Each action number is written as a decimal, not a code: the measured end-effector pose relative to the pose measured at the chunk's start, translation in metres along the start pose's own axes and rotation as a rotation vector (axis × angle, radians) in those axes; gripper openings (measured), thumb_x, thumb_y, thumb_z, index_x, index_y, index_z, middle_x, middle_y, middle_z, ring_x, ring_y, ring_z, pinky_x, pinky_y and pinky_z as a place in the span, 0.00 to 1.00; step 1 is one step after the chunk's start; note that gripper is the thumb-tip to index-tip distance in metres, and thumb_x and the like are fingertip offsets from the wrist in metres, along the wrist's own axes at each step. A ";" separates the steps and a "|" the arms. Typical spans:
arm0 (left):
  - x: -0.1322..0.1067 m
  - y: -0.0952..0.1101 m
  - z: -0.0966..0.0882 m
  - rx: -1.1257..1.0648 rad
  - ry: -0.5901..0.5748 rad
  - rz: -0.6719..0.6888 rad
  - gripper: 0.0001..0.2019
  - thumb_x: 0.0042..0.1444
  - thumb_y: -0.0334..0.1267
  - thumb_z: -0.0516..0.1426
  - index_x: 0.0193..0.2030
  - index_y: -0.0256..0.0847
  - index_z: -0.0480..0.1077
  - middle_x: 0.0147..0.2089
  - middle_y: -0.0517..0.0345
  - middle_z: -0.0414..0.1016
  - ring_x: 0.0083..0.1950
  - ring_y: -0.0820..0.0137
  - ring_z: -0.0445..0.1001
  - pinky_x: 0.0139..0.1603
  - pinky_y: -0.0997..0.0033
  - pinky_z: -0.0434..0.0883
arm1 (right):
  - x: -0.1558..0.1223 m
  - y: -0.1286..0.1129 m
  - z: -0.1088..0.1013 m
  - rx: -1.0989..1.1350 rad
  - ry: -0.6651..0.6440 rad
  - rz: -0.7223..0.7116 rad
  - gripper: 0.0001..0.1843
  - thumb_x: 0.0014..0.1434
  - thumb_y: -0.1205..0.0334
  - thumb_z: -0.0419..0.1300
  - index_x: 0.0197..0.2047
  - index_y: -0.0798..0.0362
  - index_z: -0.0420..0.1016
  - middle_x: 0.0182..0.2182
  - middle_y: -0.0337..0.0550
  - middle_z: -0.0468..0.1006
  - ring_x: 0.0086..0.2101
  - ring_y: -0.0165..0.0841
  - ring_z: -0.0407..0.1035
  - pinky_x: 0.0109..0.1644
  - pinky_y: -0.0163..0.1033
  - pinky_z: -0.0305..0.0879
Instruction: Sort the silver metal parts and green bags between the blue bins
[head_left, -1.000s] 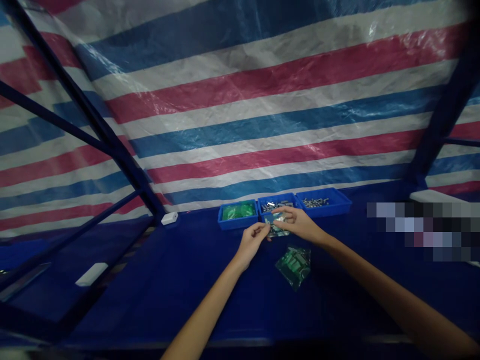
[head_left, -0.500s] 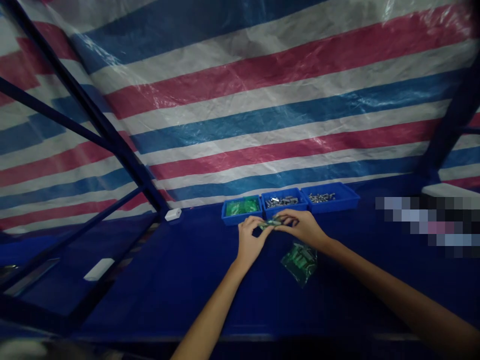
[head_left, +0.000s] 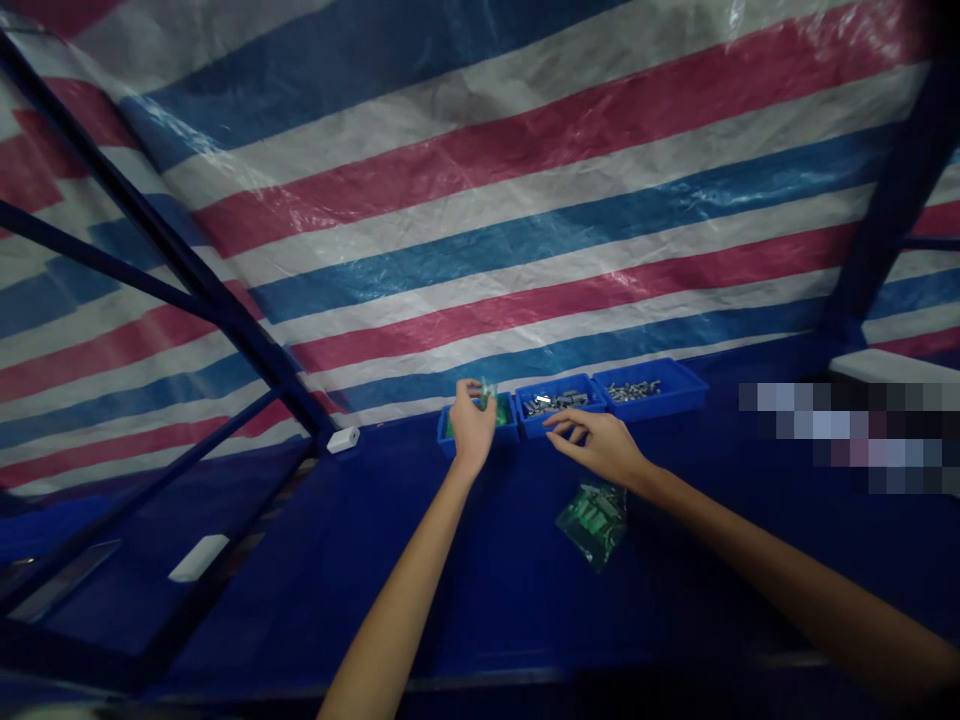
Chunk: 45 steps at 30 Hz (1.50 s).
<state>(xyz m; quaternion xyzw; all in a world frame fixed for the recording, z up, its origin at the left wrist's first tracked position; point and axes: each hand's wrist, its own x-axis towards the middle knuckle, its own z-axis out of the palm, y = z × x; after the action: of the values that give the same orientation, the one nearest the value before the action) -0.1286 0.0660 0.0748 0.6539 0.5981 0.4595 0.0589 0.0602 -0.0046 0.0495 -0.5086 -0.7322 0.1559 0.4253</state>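
My left hand (head_left: pixel 472 432) is raised over the left blue bin (head_left: pixel 513 434), its thumb and fingers closed on a small green piece (head_left: pixel 489 391) with a pale, shiny part. Green items lie in that bin, partly hidden behind the hand. My right hand (head_left: pixel 600 442) hovers in front of the middle blue bin (head_left: pixel 534 429), fingers loosely curved and apart, with nothing visible in them. Loose silvery metal parts (head_left: pixel 559 402) fill the middle bin. A clear plastic bag (head_left: pixel 594 524) with green pieces inside lies on the table below my right hand.
A third blue bin (head_left: pixel 671 405) with small metal parts stands at the right of the row. The blue table (head_left: pixel 517 600) ends at a striped tarp (head_left: pixel 525 240). Dark frame posts (head_left: pixel 255 340) rise at the left, near a white box (head_left: pixel 343 440).
My hands were together on the small green piece and have separated. My left hand has carried it up and left over the left bin; my right hand has let go and moved right.
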 end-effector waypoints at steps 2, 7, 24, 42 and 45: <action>0.004 0.000 0.005 0.091 -0.042 0.020 0.17 0.49 0.31 0.54 0.47 0.40 0.60 0.36 0.56 0.73 0.35 0.70 0.73 0.38 0.70 0.67 | 0.000 0.000 0.001 -0.021 -0.005 -0.001 0.13 0.54 0.54 0.55 0.41 0.47 0.75 0.32 0.35 0.80 0.26 0.27 0.72 0.32 0.32 0.67; 0.000 0.001 0.020 0.242 -0.173 0.069 0.20 0.51 0.30 0.52 0.53 0.40 0.60 0.35 0.55 0.74 0.38 0.67 0.73 0.40 0.69 0.65 | 0.000 0.001 0.000 -0.028 -0.010 0.011 0.12 0.53 0.55 0.55 0.39 0.46 0.75 0.31 0.34 0.80 0.26 0.27 0.72 0.32 0.32 0.66; 0.024 0.003 0.019 0.649 -0.442 0.127 0.18 0.52 0.40 0.56 0.50 0.40 0.67 0.42 0.48 0.77 0.51 0.56 0.70 0.53 0.57 0.57 | 0.005 0.004 -0.012 -0.040 0.042 0.063 0.11 0.52 0.55 0.55 0.36 0.46 0.77 0.29 0.33 0.79 0.24 0.26 0.70 0.30 0.32 0.62; 0.018 -0.001 0.016 0.504 -0.325 0.038 0.10 0.52 0.38 0.57 0.41 0.41 0.74 0.37 0.53 0.78 0.49 0.56 0.66 0.49 0.58 0.58 | 0.008 0.020 -0.040 -0.190 -0.682 0.219 0.20 0.38 0.49 0.66 0.35 0.47 0.78 0.29 0.35 0.80 0.33 0.35 0.74 0.33 0.35 0.64; 0.012 0.003 0.012 0.473 -0.293 0.056 0.14 0.52 0.39 0.57 0.46 0.42 0.72 0.41 0.52 0.76 0.51 0.55 0.64 0.49 0.58 0.59 | 0.011 0.029 -0.039 -0.062 -0.836 0.249 0.29 0.34 0.49 0.68 0.41 0.52 0.76 0.31 0.39 0.80 0.33 0.35 0.73 0.33 0.33 0.65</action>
<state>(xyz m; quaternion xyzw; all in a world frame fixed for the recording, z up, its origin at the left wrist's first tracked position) -0.1199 0.0810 0.0756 0.7251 0.6557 0.2092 -0.0223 0.1070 0.0096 0.0581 -0.4989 -0.7788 0.3764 0.0545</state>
